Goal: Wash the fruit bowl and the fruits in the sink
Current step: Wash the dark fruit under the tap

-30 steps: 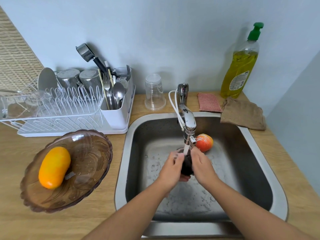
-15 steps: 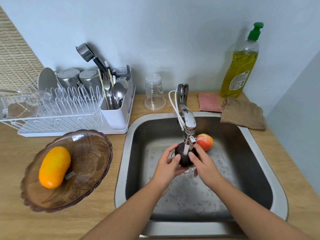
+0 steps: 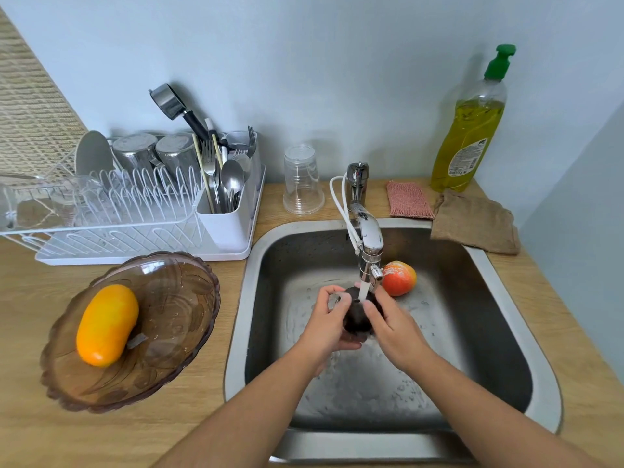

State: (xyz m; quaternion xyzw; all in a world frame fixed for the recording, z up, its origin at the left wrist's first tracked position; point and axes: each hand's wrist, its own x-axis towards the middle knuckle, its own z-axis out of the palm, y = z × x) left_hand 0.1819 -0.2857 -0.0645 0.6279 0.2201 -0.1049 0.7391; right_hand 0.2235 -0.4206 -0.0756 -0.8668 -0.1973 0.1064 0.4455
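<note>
Wooden counter (image 3: pixel 40 430): dish rack (image 3: pixel 135 239), fruit bowl (image 3: pixel 182 292), cup (image 3: pixel 302 184) (inverted), sponge (image 3: pixel 409 201), cloth (image 3: pixel 474 222), soap bottle (image 3: pixel 469 136).

Both hands over the sink (image 3: pixel 236 332). Left hand (image 3: pixel 329 324) and right hand (image 3: pixel 393 327) grip a dark round fruit (image 3: pixel 356 319) between them, directly under the tap (image 3: pixel 369 238); water runs onto it. A red-orange fruit (image 3: pixel 398 278) lies on the sink floor just behind the right hand. On the desk (image 3: pixel 50 434), left of the sink: a brown glass fruit bowl (image 3: pixel 175 319), tilted, holding one yellow fruit (image 3: pixel 107 324). Dish rack (image 3: pixel 135 211) behind the bowl. Soap bottle (image 3: pixel 469 130) upright at far right.
</note>
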